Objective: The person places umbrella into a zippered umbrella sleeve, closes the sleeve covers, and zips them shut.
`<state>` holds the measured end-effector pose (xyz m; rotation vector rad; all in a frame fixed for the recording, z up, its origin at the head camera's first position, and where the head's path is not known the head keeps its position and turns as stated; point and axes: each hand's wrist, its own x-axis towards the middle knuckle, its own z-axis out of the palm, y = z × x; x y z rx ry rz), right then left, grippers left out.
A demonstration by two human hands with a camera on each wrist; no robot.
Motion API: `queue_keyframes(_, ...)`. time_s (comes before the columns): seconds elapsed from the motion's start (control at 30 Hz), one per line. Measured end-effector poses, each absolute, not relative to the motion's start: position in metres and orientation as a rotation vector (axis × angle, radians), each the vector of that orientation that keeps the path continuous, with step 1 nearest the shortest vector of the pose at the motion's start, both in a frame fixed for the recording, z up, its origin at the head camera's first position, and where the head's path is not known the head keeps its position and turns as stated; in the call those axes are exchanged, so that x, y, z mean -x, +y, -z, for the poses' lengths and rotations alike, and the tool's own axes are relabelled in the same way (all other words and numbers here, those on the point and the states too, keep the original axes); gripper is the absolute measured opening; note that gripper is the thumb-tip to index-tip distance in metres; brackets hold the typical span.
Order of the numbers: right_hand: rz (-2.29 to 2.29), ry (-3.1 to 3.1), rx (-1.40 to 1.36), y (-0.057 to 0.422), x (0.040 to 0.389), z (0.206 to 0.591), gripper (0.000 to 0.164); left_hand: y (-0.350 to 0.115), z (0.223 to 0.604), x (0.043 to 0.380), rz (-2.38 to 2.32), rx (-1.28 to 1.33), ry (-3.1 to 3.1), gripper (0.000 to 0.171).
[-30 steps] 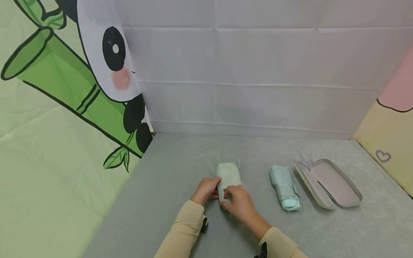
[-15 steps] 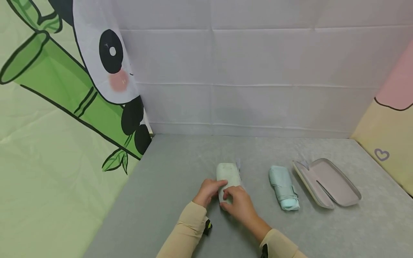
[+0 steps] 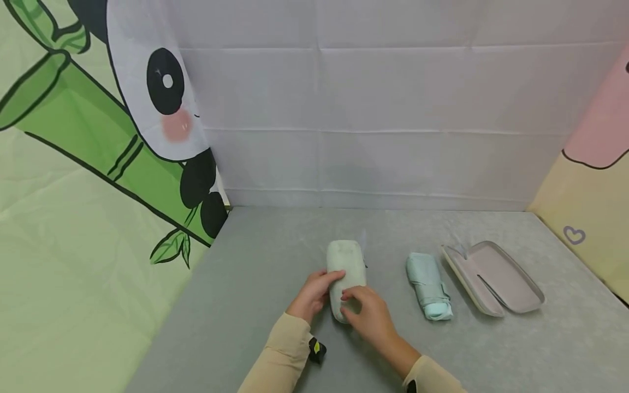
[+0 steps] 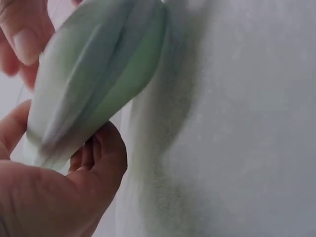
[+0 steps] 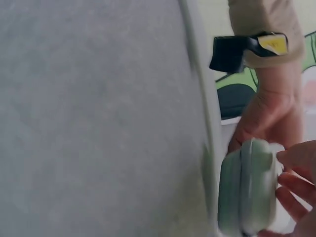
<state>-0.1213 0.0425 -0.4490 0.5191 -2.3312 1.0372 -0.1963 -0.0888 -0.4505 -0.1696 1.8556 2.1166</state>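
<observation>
A pale green oblong hard case (image 3: pixel 346 259) with rounded ends and a seam along its side is closed. My left hand (image 3: pixel 313 296) grips its left side, thumb on top and fingers underneath. The left wrist view shows the case (image 4: pixel 94 79) tilted in the left hand (image 4: pixel 59 187). My right hand (image 3: pixel 371 316) is at its near right end, index finger and thumb bent and apart. In the right wrist view, fingertips of the right hand (image 5: pixel 301 182) meet the case (image 5: pixel 254 192); whether they pinch it is unclear.
A folded teal fabric bundle (image 3: pixel 428 286) with a band round it lies right of the hands on the grey tabletop (image 3: pixel 275 245). Beyond it lies an opened case (image 3: pixel 506 273) with a pinkish-grey inside. A pale curtain (image 3: pixel 373 109) closes off the back.
The case is lifted and turned slightly in the left hand. My left thumb has moved from its edge onto its top. The right hand has stayed nearly in place.
</observation>
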Motion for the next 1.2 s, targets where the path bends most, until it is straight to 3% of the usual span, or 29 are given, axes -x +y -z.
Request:
queue_keyframes(0.3, -1.564, -2.265, -0.209, 0.070, 0.124, 0.423, 0.005, -0.100, 0.445, 0.192, -2.248, 0.147, 1.537, 0.052)
queue_keyframes(0.43, -1.778, -2.210, -0.035, 0.087, 0.135, 0.414, 0.012, -0.102, 0.440, 0.189, -2.262, 0.154, 1.472, 0.051)
queue_keyframes(0.73, -2.043, -2.242, 0.041, 0.097, 0.152, 0.419, 0.029, -0.101, 0.436, 0.181, -2.244, 0.054, 1.415, 0.046)
queue_keyframes(1.2, -2.076, -2.178, 0.067, 0.088, 0.154, 0.419, 0.018, -0.102, 0.438, 0.180, -2.295, 0.091, 1.340, 0.040)
